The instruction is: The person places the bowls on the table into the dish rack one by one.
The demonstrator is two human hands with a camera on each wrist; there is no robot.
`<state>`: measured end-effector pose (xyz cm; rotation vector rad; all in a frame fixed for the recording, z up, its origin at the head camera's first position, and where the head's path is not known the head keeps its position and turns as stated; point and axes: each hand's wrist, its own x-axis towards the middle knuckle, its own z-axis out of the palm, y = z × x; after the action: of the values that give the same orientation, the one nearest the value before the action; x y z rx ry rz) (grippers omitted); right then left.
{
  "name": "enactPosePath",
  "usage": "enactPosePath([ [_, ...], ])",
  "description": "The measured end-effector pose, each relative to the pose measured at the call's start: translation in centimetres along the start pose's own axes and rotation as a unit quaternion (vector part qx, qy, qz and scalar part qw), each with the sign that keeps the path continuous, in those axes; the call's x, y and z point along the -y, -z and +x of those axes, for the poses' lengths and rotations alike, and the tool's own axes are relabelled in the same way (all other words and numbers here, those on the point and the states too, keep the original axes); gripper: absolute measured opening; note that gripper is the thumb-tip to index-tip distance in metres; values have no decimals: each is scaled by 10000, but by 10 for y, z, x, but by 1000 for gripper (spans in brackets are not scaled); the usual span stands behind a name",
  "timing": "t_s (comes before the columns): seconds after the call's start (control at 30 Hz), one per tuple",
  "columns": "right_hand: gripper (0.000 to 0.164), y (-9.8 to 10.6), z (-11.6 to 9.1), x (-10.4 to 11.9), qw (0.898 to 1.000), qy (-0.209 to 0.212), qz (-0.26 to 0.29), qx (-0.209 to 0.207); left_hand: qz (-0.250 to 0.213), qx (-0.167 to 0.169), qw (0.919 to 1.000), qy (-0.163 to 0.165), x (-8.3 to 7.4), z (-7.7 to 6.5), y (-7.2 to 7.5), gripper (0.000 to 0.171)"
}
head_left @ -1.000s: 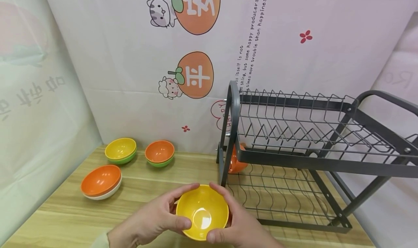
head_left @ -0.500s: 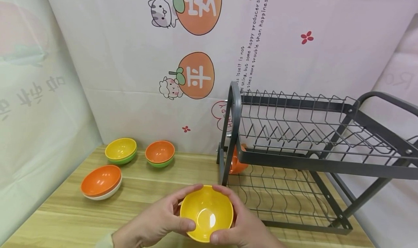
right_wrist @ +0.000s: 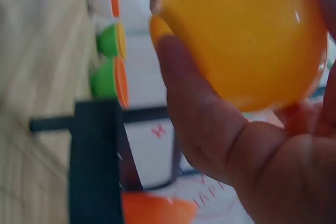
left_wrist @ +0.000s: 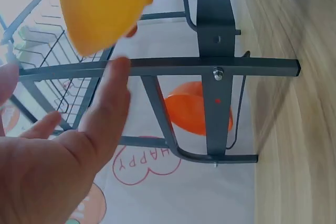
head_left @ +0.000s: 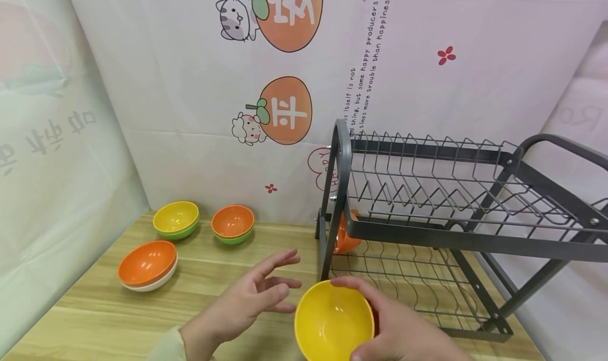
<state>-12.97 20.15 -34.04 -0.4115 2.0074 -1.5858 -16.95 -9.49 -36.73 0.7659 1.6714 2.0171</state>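
My right hand grips a yellow bowl by its right side, fingers around the outside and thumb at the near rim. The bowl's inside faces up toward the head view; its rounded outside fills much of the right wrist view. To the left of the bowl is my left hand, fingers spread and apart from it, holding nothing. In the left wrist view the yellow bowl appears beyond the left fingertips. An orange bowl stands on edge in the lower tier of the black dish rack, partly hidden by the frame.
On the wooden table at left are nested bowls: yellow in green, orange in green, and orange in white. The two-tier rack takes up the right side. Printed cloth hangs behind.
The left hand has let go of the yellow bowl and spread its fingers. The right hand has carried the bowl rightward and slightly nearer the body.
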Motion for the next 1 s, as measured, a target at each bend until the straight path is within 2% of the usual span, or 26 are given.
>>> enactPosePath([
  [0.07,90,9,-7,1,9999,-104,21,-54,372,-178,9988,-270,2,5,-3,61],
  [0.13,89,17,-12,1,9999,-24,-7,-112,743,-355,9953,-511,3,10,-7,64],
  [0.23,87,31,-20,2,9994,80,8,-339,1351,-564,9845,-964,6,19,-15,68],
  [0.37,89,47,-25,3,9955,85,-342,-875,1731,-632,9706,-1547,9,31,-24,70],
  [0.43,93,53,-24,3,9895,-46,-663,-1287,1857,-624,9638,-1808,11,36,-27,71],
  [0.53,99,61,-21,1,9719,-233,-1401,-1880,2027,-638,9531,-2156,15,43,-31,71],
  [0.67,105,69,-13,-5,9408,-228,-2446,-2335,2460,-791,9320,-2543,20,50,-36,73],
  [0.73,107,73,-8,-8,9286,-176,-2783,-2447,2808,-917,9159,-2716,23,53,-36,74],
  [0.87,108,83,4,-13,9173,-258,-3072,-2521,3376,-1154,8831,-3047,27,60,-36,76],
  [1.0,102,94,16,-15,9056,-346,-3398,-2512,3603,-1179,8585,-3453,31,65,-34,76],
])
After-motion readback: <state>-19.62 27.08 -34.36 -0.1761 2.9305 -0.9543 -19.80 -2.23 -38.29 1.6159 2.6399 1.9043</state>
